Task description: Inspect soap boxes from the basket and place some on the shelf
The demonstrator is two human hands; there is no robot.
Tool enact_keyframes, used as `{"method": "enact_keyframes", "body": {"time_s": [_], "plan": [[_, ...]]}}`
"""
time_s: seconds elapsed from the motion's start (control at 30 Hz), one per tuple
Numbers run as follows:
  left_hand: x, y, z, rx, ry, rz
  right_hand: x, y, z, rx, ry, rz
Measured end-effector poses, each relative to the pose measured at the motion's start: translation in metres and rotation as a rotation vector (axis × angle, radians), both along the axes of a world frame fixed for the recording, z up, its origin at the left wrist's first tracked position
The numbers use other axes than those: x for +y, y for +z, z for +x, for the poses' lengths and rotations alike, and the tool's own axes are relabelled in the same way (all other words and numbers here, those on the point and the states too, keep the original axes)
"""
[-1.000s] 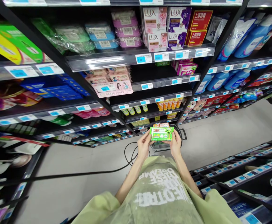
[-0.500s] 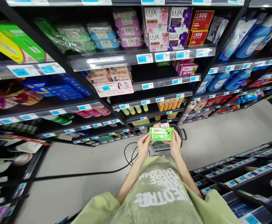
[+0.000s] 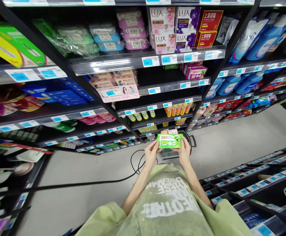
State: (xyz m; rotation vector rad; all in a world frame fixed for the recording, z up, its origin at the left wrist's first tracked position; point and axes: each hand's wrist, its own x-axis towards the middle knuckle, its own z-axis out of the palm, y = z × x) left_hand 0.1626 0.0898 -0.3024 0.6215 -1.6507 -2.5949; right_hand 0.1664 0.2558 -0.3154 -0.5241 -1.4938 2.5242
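In front of my body I hold a green and white wrapped soap bar (image 3: 170, 141), its printed face turned up towards me. My left hand (image 3: 151, 152) pinches its left end. The right end is gripped by my right hand (image 3: 185, 150), thumb on top. Under and behind the bar stands a dark shopping basket (image 3: 194, 141) on the floor, with orange and white packs (image 3: 172, 131) showing in it. The bar and my hands hide much of the basket.
Ahead rises a black shelf unit with boxed LUX soap (image 3: 162, 19), pink packs (image 3: 123, 80) and orange bottles (image 3: 179, 109). Blue bottles (image 3: 265, 42) stand at right. A black cable (image 3: 84, 184) runs across the grey floor (image 3: 79, 203). More shelves (image 3: 256, 173) flank me at lower right.
My view has shifted very slightly, so the shelves sit a little further left. Both hands keep the soap bar in nearly the same place.
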Motion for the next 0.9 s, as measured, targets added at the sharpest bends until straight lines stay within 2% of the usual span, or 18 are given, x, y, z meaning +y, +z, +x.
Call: {"method": "enact_keyframes", "body": {"time_s": [0.57, 0.9], "plan": [[0.0005, -0.0054, 0.0047, 0.002, -0.020, -0.033, 0.0015, -0.0051, 0.0053, 0.014, -0.014, -0.027], [0.0010, 0.0000, 0.0047, 0.003, -0.010, -0.006, 0.0016, -0.0091, 0.0061, 0.010, -0.015, -0.022]]}}
